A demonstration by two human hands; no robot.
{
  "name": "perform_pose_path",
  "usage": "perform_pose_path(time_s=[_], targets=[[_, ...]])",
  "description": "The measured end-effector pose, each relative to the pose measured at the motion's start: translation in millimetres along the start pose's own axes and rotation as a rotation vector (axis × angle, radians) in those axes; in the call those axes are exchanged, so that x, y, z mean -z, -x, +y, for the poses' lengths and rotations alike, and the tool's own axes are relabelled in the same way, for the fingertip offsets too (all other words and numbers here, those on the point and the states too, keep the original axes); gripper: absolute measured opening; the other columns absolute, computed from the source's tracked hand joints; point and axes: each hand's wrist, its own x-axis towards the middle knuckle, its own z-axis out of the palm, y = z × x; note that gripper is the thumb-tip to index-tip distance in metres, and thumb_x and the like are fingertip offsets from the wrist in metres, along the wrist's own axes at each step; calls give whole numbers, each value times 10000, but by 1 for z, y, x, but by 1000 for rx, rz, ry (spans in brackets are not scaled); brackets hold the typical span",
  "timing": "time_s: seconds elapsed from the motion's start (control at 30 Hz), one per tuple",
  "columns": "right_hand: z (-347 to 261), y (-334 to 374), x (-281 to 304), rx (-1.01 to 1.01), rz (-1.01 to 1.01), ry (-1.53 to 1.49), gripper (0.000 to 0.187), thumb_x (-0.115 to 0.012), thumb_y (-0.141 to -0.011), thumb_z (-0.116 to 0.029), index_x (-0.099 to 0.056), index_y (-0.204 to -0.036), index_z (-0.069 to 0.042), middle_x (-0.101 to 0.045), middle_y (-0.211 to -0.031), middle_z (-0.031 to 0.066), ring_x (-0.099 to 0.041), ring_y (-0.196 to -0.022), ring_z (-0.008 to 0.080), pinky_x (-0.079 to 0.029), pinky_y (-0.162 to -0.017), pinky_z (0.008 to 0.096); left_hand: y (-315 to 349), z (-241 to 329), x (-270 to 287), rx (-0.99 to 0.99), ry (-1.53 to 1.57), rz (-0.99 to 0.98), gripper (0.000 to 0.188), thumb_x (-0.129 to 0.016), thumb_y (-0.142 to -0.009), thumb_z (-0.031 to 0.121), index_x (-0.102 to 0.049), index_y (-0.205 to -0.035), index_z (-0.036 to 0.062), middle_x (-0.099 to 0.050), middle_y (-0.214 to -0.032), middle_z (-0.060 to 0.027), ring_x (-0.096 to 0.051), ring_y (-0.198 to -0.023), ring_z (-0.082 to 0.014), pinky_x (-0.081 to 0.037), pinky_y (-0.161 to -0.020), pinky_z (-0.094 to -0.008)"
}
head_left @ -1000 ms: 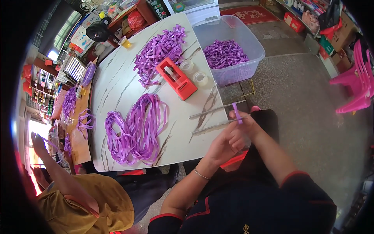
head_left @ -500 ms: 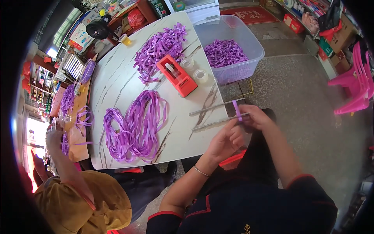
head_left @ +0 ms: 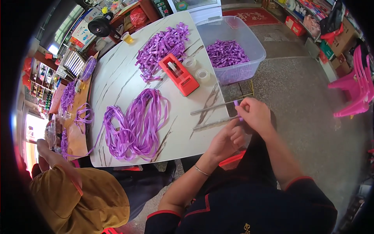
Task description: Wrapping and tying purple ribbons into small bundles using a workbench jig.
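Pinches a short purple strip (head_left: 236, 103) across two thin rods (head_left: 212, 107) with the right hand (head_left: 255, 114); holds the left hand (head_left: 226, 140) just beside, with curled fingers, but cannot tell whether also pinching. Shows long ribbon loops (head_left: 145, 121) left of both hands and a red tape dispenser (head_left: 187, 85) ahead-left, on the table (head_left: 117, 74).

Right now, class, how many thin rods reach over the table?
2. The far rod reaches over the table near its right edge; the near rod runs beside it, by the left hand. More may be hidden.
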Motion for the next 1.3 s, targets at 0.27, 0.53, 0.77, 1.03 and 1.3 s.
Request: perform_pose_path(time_s=[0.27, 0.53, 0.77, 1.03, 1.3], targets=[[45, -16, -13, -106, -254, -476, 246, -671, -766, -290, -616, -776, -50, -558, -659, -37, -503, -593, 68, -391, -518, 254, 0, 1, 2, -3, 6, 10, 303, -448, -848, 93, -469, -1149, 110, -324, -628, 20, -346, -606, -104, -308, -615, -246], [80, -31, -43, -479, -738, -1209, 222, -651, -806, -263, -604, -960, -111, -588, -808, -65, -535, -664, 59, -427, -571, 217, -1, 0, 0, 2, 18, 10, 301, -441, -851, 99, -452, -1152, 106, -328, -628, 23, -351, -610, -101, -317, -625, -242], [76, -28, -42, -561, -770, -1374, 292, -561, -870, -303, -574, -1076, -96, -621, -889, -19, -573, -763, 96, -454, -664, 256, 1, 1, 2, -9, 28, 5, 314, -438, -854, 104, -444, -1167, 87, -319, -634, 19, -345, -611, -99, -313, -618, -236], [39, -32, -17, -513, -828, -1273, 270, -531, -889, -281, -577, -1061, -78, -610, -800, -11, -557, -768, 104, -436, -660, 260, 35, 6, -68, -85, -964, 133, 409, -424, -882, 118, -375, -1282, 52, -394, -677, 18, -383, -570, -120, -345, -546, -253], [64, -38, -12, -500, -897, -1367, 147, -551, -876, -233, -562, -886, -87, -556, -677, -26, -558, -702, 116, -425, -624, 259, 98, 48, -222, -1332, -1937, -939, 72, -601, -792, 137, -659, -788, 93, -524, -710, 2, -500, -626, -135, -393, -524, -253]])
